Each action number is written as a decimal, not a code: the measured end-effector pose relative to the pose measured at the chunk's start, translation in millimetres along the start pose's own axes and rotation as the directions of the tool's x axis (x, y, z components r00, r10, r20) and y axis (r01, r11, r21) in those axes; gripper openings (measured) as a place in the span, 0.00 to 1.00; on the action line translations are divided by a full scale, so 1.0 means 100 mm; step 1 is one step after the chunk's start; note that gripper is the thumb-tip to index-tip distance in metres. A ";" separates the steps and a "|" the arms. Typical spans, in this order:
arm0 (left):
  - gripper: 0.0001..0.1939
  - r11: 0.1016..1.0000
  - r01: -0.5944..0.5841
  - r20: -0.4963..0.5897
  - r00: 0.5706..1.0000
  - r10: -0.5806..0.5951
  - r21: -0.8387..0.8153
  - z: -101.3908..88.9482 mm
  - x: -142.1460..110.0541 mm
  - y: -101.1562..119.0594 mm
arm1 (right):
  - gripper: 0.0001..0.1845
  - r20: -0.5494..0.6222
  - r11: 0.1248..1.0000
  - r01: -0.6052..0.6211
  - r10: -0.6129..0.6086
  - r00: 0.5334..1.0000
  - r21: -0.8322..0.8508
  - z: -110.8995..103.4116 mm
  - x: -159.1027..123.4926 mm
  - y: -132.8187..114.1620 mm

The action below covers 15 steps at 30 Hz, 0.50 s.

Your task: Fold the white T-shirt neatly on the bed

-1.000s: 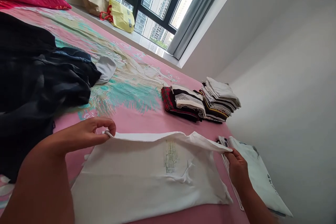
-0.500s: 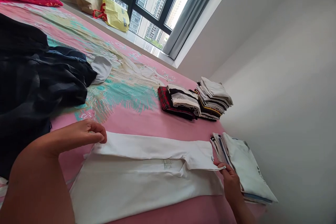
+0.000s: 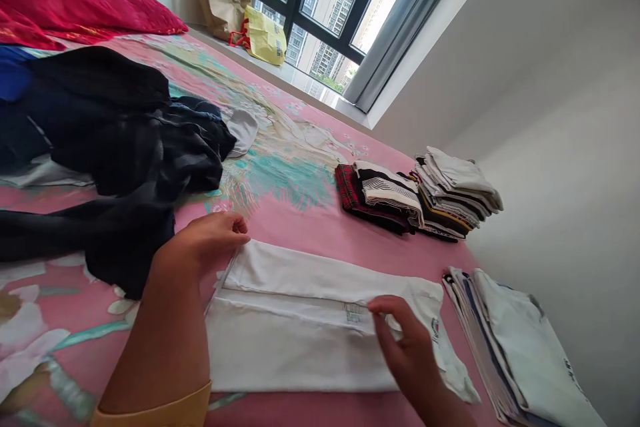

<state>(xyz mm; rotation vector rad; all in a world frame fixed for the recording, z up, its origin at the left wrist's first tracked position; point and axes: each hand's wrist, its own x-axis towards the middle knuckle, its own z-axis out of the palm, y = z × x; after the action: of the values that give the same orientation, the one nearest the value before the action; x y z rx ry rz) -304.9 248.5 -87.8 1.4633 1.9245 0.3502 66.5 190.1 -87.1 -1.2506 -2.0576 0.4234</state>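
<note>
A white T-shirt (image 3: pixel 295 343) lies on the pink floral bed sheet in front of me, its upper side folded inward in a long strip. Small print shows near its middle, and a small logo sits close to its right end. My left hand (image 3: pixel 213 240) pinches the shirt's upper left corner between thumb and fingers. Over the right part of the shirt is my right hand (image 3: pixel 410 340), thumb and index finger apart, with no cloth between them. Whether its fingertips touch the fabric I cannot tell.
Dark clothes (image 3: pixel 135 127) lie heaped at the left. Folded clothes stand in a plaid-and-striped pile (image 3: pixel 380 197), a taller pile (image 3: pixel 455 187) and a nearer pile (image 3: pixel 535 340) by the wall. A yellow bag (image 3: pixel 265 37) and a brown paper bag (image 3: pixel 217 3) rest on the windowsill.
My right hand has let go of the shirt's right edge and moved left over its middle. The folded strip now lies flatter. The view has swung left, showing more of the dark clothes.
</note>
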 end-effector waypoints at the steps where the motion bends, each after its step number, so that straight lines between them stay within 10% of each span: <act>1: 0.12 1.000 -0.010 0.004 1.000 0.010 0.007 0.01 0.03 -0.01 | 0.10 0.095 0.992 0.119 -0.124 0.988 0.050 0.22 0.10 -0.23; 8: 0.13 0.992 -0.082 0.055 0.996 0.077 0.095 0.09 0.17 -0.05 | 0.17 0.375 0.931 0.359 -0.311 0.873 -0.063 1.42 0.48 -0.83; 15: 0.10 0.988 -0.062 -0.031 0.997 0.067 0.144 0.11 0.16 -0.08 | 0.04 0.323 0.918 0.319 -0.236 0.917 -0.236 1.81 0.59 -0.73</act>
<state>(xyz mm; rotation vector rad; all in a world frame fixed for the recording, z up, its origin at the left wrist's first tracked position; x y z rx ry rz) -305.8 258.6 -105.9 1.6250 1.9687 0.2737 -124.9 218.4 -150.5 -1.0729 -2.5798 0.1853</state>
